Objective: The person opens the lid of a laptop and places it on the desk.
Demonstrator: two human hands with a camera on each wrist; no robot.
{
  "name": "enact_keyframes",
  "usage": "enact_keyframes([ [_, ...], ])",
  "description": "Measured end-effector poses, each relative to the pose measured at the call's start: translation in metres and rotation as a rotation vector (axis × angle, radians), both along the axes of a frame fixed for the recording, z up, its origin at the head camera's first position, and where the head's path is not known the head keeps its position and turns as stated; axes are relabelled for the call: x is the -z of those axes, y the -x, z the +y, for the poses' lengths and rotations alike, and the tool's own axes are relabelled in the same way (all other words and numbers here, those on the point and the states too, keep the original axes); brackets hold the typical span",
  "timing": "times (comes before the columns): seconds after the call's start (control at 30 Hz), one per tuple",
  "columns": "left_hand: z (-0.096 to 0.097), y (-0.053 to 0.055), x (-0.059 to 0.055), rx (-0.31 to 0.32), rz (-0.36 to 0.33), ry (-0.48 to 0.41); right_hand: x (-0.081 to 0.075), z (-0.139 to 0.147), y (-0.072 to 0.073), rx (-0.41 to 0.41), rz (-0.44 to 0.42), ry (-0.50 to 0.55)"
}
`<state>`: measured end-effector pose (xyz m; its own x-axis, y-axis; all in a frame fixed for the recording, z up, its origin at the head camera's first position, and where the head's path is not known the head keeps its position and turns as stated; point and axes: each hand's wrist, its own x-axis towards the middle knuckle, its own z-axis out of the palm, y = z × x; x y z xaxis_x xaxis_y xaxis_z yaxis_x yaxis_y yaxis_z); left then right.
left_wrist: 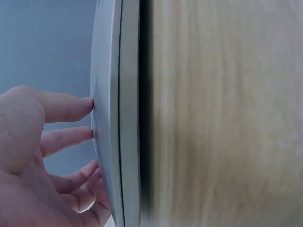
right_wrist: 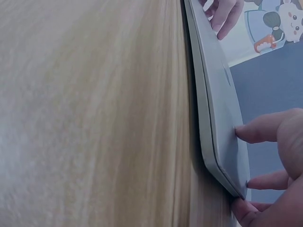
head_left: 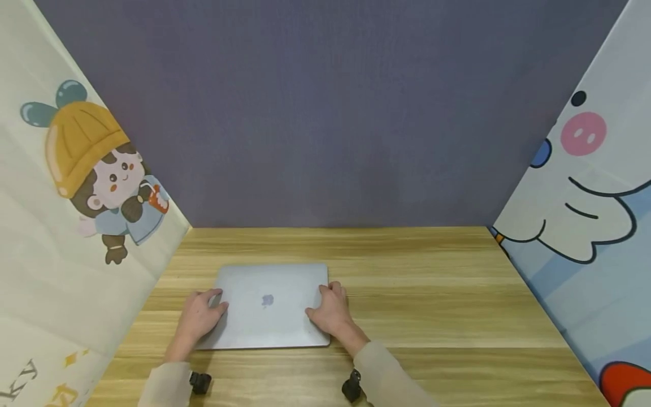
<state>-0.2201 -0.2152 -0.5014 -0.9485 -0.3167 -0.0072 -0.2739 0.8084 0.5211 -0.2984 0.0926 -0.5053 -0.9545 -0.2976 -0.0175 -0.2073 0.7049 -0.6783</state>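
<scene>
A silver laptop (head_left: 274, 325) with an apple logo lies flat on the wooden table, its lid down. At its left side, my left hand (head_left: 197, 316) holds the edge, thumb and forefinger touching the lid. In the left wrist view, the other fingers of the left hand (left_wrist: 42, 156) curl by the laptop's side (left_wrist: 106, 118). My right hand (head_left: 331, 311) holds the opposite side. The right wrist view has the right thumb on the lid (right_wrist: 222, 113) and other fingers of the right hand (right_wrist: 284, 156) around the side edge near a corner; their tips are partly hidden.
The wood-grain table (head_left: 432, 305) extends to the right of the laptop. A dark grey panel (head_left: 335, 113) stands behind it. Cartoon-printed walls (head_left: 30, 198) border both sides. Small black devices (head_left: 200, 383) sit at both wrists, beside pale sleeves (head_left: 165, 387).
</scene>
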Motion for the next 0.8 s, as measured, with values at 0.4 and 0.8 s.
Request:
enact_keyframes([
  [0.4, 0.008, 0.001, -0.001, 0.018, -0.015, -0.03, -0.002, 0.012, -0.001, 0.037, 0.007, 0.003],
  [0.8, 0.026, 0.007, 0.002, 0.026, 0.023, -0.057, -0.001, 0.029, 0.0, 0.086, 0.035, 0.008],
])
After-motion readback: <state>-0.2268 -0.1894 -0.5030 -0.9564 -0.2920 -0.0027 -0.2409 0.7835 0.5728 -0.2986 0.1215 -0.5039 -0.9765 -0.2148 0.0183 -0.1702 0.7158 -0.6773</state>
